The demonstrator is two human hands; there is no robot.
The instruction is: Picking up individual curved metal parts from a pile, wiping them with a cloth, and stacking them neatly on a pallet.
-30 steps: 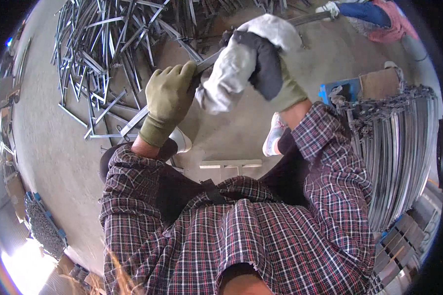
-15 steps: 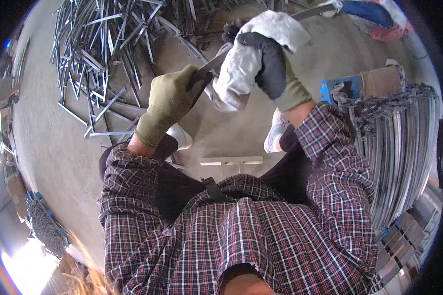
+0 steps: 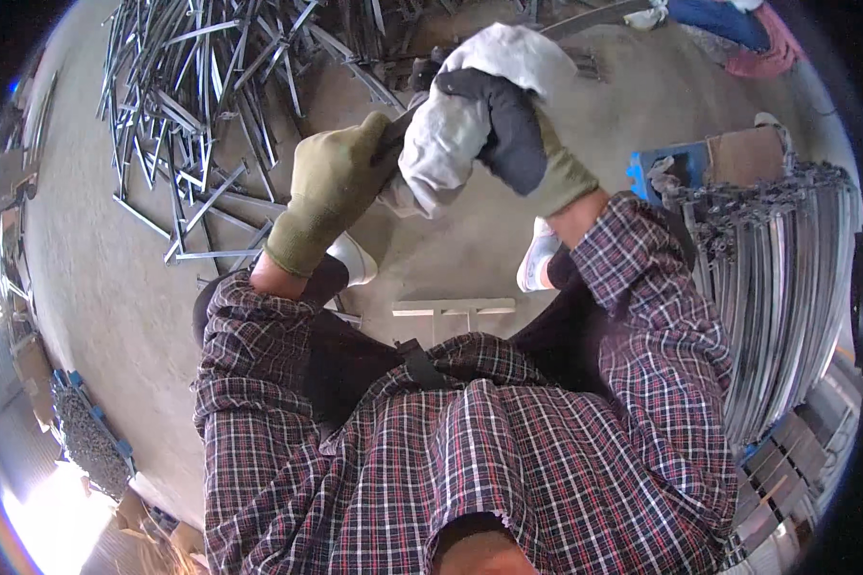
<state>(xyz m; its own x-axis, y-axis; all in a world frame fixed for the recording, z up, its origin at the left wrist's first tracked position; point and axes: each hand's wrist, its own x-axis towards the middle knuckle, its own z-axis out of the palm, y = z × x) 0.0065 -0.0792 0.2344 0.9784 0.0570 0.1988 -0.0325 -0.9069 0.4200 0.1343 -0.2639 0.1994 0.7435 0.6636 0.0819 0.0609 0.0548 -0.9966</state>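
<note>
My left hand [image 3: 340, 182], in an olive glove with dark palm and fingertips, is closed round the near end of a long dark metal bar [image 3: 590, 19]. My right hand [image 3: 513, 129], gloved alike, grips a white rag [image 3: 446, 134] that is bunched around the bar just right of my left hand. The rag hides the bar's middle stretch; beyond it the bar runs off to the upper right. Both hands are out in front of me, above the floor between my feet.
Loose metal bars [image 3: 211, 105] lie heaped at the far left. Long bars stand in a dense stack [image 3: 767, 287] on the right, beside a blue crate [image 3: 652, 172]. Far right, blue and pink cloth [image 3: 719, 24] shows next to a white shape [image 3: 647, 17], perhaps another person.
My right hand and the rag have shifted a little left, closer to my left hand. My left hand has hardly moved and keeps its hold on the bar.
</note>
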